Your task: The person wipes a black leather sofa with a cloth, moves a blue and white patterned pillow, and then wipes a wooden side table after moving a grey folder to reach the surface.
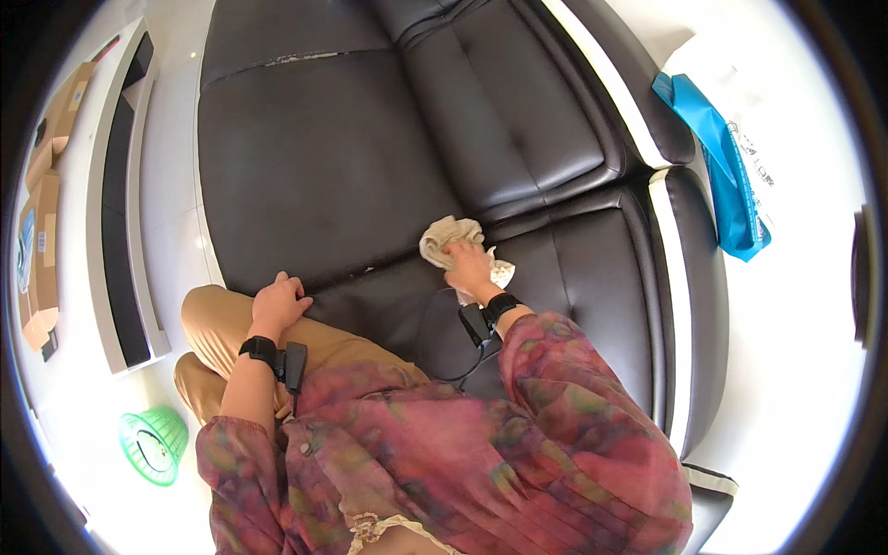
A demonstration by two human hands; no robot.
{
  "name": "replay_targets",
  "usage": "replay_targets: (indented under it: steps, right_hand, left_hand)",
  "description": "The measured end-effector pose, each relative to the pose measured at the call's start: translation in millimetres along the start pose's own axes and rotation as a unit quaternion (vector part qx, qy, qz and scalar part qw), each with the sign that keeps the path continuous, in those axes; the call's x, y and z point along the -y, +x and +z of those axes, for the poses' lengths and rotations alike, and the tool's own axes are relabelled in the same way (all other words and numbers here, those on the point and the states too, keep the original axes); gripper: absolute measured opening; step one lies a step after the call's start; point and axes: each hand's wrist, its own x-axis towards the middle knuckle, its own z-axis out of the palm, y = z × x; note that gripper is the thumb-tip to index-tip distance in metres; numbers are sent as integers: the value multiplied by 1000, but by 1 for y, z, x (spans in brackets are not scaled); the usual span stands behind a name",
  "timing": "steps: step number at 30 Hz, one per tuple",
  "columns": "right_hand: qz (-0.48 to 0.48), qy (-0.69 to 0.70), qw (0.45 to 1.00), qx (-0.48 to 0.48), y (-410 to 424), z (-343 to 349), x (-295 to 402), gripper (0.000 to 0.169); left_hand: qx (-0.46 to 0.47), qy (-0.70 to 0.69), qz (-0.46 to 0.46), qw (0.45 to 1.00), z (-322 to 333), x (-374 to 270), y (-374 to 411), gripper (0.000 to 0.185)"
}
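Note:
My right hand (468,269) is shut on a crumpled beige cloth (447,237), pressed against the dark brown leather sofa (326,159) where the seat meets the backrest. A white piece with a speckled patch (501,273) shows beside the hand, partly beneath it; what it is I cannot tell. My left hand (279,304) rests at my knee beside the seat edge, holding nothing, its fingers loosely bent. Both wrists wear black straps with small box-shaped devices.
A blue bag (725,159) lies behind the backrest. On the left are a low white cabinet (104,201), cardboard boxes (48,236) and a green plastic basket (156,444) on the floor. The sofa's seam (298,59) is worn.

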Motion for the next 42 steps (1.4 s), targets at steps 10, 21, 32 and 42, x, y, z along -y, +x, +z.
replay_targets:
  steps: [10,21,32,42]
  right_hand:
    - [-165,193,964,77,-20,4,136,77]
    - [23,-63,986,154,0,-43,-16,63]
    - [-28,10,971,235,16,-27,68,50]
    - [-197,206,938,197,-1,1,128,52]
  left_hand:
    - [9,10,3,1000,5,4,3,23]
    - [11,15,0,1000,8,8,2,23]
    - [4,7,9,1000,12,11,4,25]
    - [28,21,-6,999,7,6,1,25]
